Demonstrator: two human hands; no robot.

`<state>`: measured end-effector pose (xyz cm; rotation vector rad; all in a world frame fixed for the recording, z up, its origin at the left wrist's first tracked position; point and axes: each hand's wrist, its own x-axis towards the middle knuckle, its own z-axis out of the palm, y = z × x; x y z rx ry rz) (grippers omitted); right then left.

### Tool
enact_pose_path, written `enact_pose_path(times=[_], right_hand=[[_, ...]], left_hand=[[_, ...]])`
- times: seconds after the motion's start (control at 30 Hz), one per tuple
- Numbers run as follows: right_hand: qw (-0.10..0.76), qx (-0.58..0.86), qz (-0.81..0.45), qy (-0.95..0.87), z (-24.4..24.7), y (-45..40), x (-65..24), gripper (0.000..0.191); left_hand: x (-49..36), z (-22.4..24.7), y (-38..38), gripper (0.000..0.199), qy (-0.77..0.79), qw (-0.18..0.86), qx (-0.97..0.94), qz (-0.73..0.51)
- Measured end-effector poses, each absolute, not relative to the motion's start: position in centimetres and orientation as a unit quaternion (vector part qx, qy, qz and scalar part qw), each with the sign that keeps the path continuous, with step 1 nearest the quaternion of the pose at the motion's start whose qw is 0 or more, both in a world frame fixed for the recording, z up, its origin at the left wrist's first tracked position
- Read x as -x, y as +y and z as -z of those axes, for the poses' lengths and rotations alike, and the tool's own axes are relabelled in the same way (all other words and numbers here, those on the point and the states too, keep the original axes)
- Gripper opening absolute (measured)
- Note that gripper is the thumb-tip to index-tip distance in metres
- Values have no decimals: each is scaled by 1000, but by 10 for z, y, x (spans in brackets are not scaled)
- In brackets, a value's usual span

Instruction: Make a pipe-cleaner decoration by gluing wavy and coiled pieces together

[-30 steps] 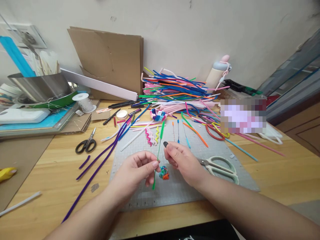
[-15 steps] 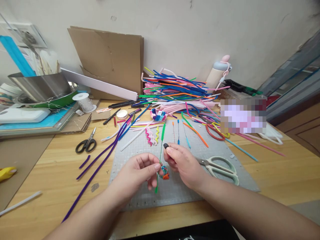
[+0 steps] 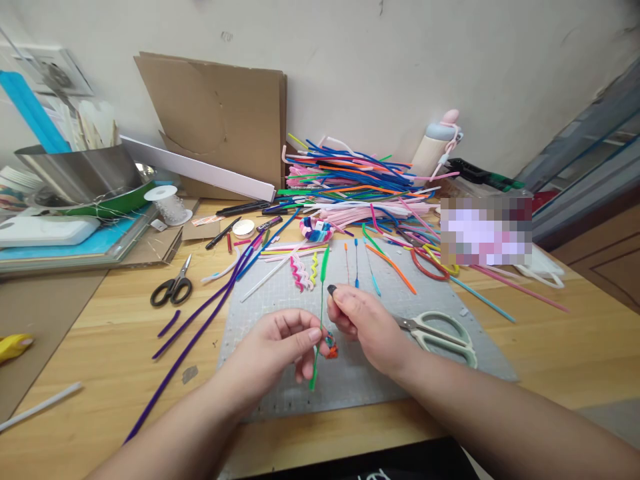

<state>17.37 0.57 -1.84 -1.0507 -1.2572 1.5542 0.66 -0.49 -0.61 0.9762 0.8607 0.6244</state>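
My left hand pinches a green pipe cleaner whose middle is thin and whose two ends are fluffy. It stands nearly upright over the grey cutting mat. A small teal and orange coil hangs by my left fingertips. To the right, my right hand is closed around a small black object, of which only the tip shows. Beyond my hands lie trimmed orange, blue and light blue pieces and pink and yellow wavy pieces.
Green-handled scissors rest right of my right hand, black scissors at the left. Long purple pipe cleaners cross the left side. Behind are a colourful pile, a bottle and cardboard.
The green pipe cleaner has shifted slightly and stands a little more upright. The teal and orange coil has turned slightly at my left fingertips. My right hand has barely moved.
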Motion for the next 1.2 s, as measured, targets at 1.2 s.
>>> enact_pose_path(times=[1.2], right_hand=[[476, 400, -609, -493, 28, 5, -172, 45]], left_hand=[[-6, 12, -2, 25, 420, 715, -436, -349]])
